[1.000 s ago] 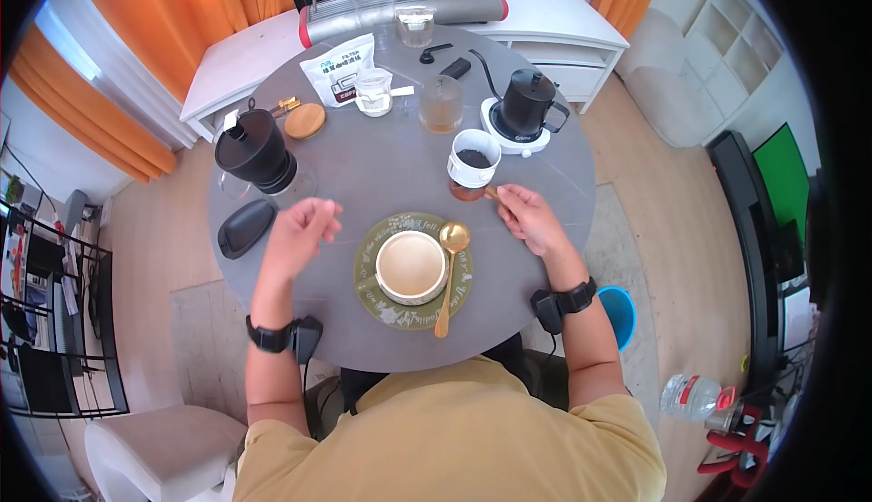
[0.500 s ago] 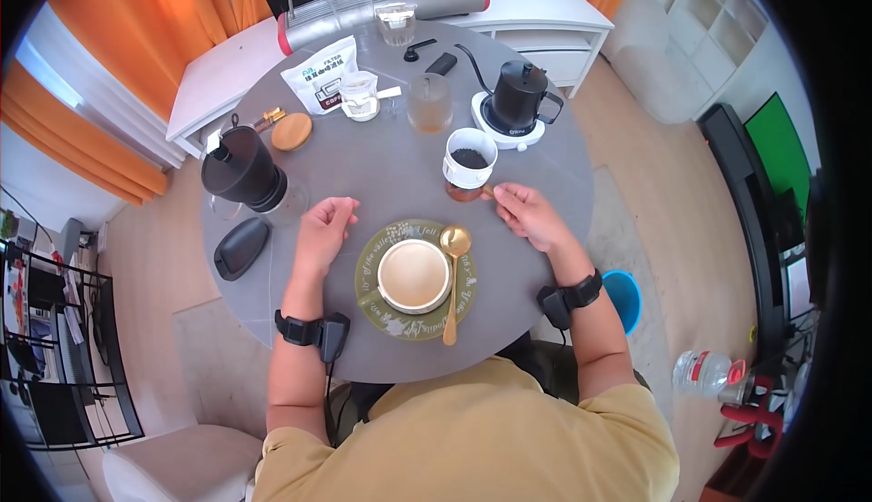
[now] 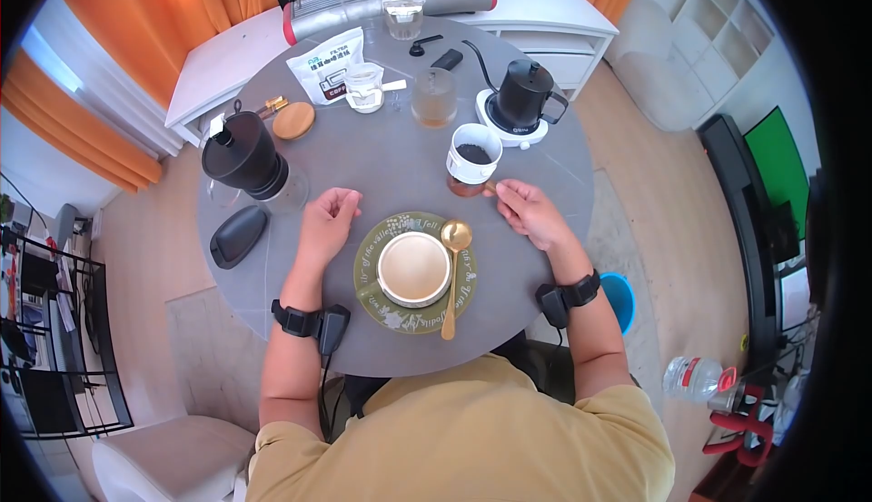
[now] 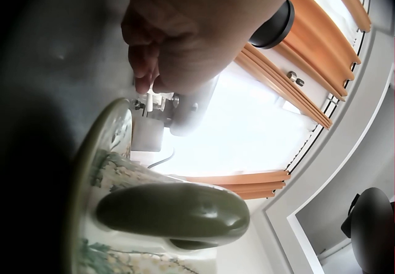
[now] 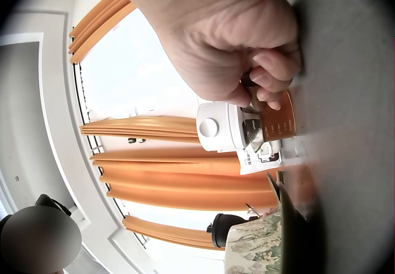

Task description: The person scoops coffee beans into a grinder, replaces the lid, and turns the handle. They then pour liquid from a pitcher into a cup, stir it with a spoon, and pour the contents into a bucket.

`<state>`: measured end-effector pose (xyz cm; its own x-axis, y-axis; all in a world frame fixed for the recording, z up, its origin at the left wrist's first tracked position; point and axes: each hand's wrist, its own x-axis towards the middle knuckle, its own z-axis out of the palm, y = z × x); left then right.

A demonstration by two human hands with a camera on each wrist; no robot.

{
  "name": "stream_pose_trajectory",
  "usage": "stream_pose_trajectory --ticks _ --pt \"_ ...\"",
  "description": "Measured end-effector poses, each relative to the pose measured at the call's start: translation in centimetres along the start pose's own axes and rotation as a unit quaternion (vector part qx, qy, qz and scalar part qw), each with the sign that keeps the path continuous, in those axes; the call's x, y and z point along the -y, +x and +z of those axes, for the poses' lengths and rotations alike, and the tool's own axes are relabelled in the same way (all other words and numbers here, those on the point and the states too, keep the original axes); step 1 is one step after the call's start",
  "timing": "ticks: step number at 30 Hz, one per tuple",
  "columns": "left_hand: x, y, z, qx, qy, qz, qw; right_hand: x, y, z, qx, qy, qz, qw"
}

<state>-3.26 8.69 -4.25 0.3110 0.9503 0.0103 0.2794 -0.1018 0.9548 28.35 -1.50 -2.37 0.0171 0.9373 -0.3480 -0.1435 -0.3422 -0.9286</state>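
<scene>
My right hand grips the wooden handle of a small glass coffee server with brown liquid in it. On that server sits a white dripper with dark coffee grounds inside. My left hand lies by the near-left part of the table, fingers loosely curled and holding nothing. Between the hands, a cream cup stands on a green lettered saucer, a gold spoon resting along its right side. The cup's green handle shows large in the left wrist view.
A black kettle stands on a white scale at the back right. At left are a black grinder, a dark oval case and a wooden lid. Behind are a coffee bag, a glass cup and an espresso machine.
My left hand has shifted right and a little forward, nearer the saucer, and its fingers have drawn closer together. The right hand keeps holding the server's handle in about the same place.
</scene>
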Motion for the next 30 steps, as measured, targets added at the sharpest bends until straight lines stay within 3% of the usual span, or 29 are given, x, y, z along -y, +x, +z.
stream_pose_trajectory --ticks 9,14,19,21,24,30 --pt "-0.2 0.2 0.2 -0.024 -0.009 0.028 0.999 -0.3 0.1 0.5 0.002 0.023 -0.024 0.999" --pt "-1.1 0.0 0.4 -0.03 -0.019 0.063 0.997 1.3 -0.7 2.0 0.048 0.029 -0.034 0.998" --pt "-6.0 -1.2 0.6 -0.033 0.005 0.104 0.994 3.1 -1.5 4.0 0.06 0.009 -0.033 0.998" --pt "-8.1 -1.5 0.6 -0.021 0.038 0.171 0.984 3.7 -1.9 4.9 0.059 -0.003 -0.031 0.998" --pt "-10.6 -1.9 1.3 -0.027 0.097 0.208 0.973 4.3 -2.5 5.9 0.068 -0.016 -0.032 0.997" --pt "-12.2 -2.0 2.9 -0.019 0.11 0.247 0.963 4.9 -3.8 6.8 0.09 -0.032 -0.049 0.994"
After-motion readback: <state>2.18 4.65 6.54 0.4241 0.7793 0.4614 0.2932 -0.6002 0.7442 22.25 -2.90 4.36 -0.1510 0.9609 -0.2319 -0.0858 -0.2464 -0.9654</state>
